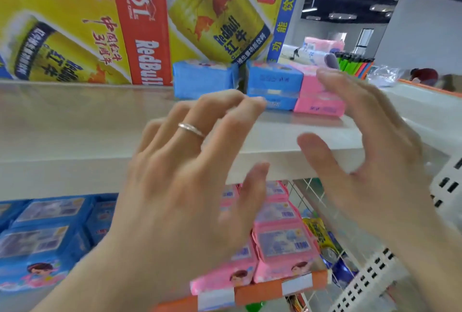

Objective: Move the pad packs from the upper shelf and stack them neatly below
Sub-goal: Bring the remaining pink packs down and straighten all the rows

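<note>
Both hands, left point(185, 186) and right point(375, 156), spread empty; the soft pink plastic pad packs point(318, 98) lie just beyond, nearest the right.

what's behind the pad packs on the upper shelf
A big yellow and red drink carton stands behind the blue packs. What is behind the pink packs is partly covered by the right hand.
</note>
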